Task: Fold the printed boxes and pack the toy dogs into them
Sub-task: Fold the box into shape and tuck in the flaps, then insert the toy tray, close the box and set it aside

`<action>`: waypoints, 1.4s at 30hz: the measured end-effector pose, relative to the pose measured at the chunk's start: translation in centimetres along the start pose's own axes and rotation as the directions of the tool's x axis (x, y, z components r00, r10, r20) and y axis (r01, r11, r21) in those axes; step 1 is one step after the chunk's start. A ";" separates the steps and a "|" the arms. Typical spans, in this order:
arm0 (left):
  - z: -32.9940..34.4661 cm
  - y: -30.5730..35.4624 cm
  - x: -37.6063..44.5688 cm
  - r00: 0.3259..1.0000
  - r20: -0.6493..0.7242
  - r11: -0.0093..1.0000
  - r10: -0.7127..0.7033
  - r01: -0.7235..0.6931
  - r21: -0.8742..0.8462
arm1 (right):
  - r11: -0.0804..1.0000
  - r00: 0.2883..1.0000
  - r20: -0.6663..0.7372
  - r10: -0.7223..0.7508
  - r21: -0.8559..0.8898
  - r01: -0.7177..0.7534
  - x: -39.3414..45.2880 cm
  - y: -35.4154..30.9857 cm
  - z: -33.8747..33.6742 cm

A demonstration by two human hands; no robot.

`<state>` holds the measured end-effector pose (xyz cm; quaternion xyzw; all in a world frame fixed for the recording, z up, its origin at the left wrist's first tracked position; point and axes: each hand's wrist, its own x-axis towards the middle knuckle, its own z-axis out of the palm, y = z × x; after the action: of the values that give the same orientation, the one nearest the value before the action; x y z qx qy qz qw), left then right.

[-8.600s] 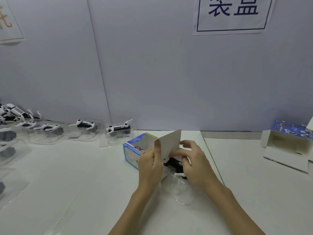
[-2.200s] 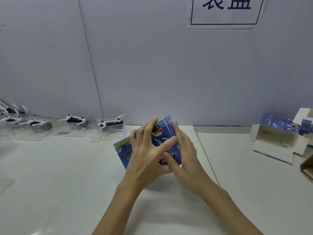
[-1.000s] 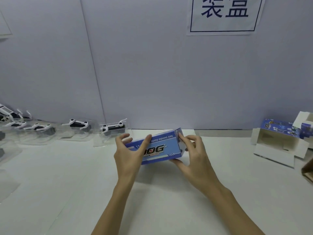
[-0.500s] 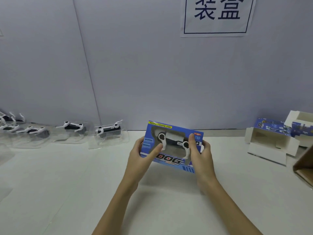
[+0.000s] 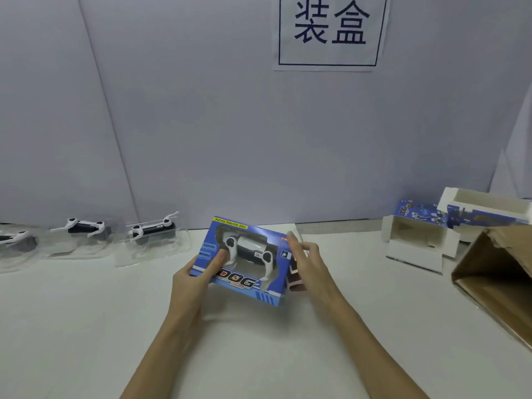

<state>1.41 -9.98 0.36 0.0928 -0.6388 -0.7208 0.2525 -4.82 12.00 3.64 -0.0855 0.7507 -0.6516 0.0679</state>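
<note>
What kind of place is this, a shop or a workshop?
Most likely a packing station in a toy workshop. A printed sign hangs on the partition, toy dogs in clear trays wait in a row, and folded empty boxes sit beside a brown carton.

1. Printed box (image 5: pixel 244 280): glossy blue card, clear plastic window.
2. Toy dogs (image 5: pixel 152 227): smooth plastic, in clear blister trays.
3. Carton (image 5: pixel 495 277): matt brown corrugated cardboard.
4. Table (image 5: pixel 86 312): smooth, white.
</note>
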 end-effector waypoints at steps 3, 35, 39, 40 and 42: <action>-0.4 -0.4 0.6 1.000 -0.016 1.000 -0.001 0.001 -0.002 | 0.984 0.993 0.118 0.014 -0.180 0.007 0.1 -0.2 -1.8; 0.2 -3.2 1.3 0.997 -0.046 0.946 0.066 -0.048 0.319 | 0.726 0.822 -0.568 -0.046 -0.584 -0.363 11.1 3.7 -10.2; 0.4 -3.3 1.7 0.997 -0.057 0.945 0.060 -0.038 0.326 | 0.628 0.800 -0.591 -0.103 -0.662 -0.409 14.8 5.3 -14.2; 0.4 -3.4 1.7 0.996 -0.060 0.943 0.059 -0.036 0.331 | 0.618 0.813 -0.573 -0.105 -0.678 -0.398 15.3 5.7 -14.6; 0.5 -3.3 1.6 0.997 -0.055 0.942 0.058 -0.036 0.335 | 0.610 0.817 -0.562 -0.124 -0.693 -0.384 15.6 6.4 -14.8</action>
<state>-1.01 -10.10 -2.47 0.1419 -0.7451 -0.5928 0.2705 -23.46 23.81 -0.45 0.1459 0.9466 -0.2459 -0.1491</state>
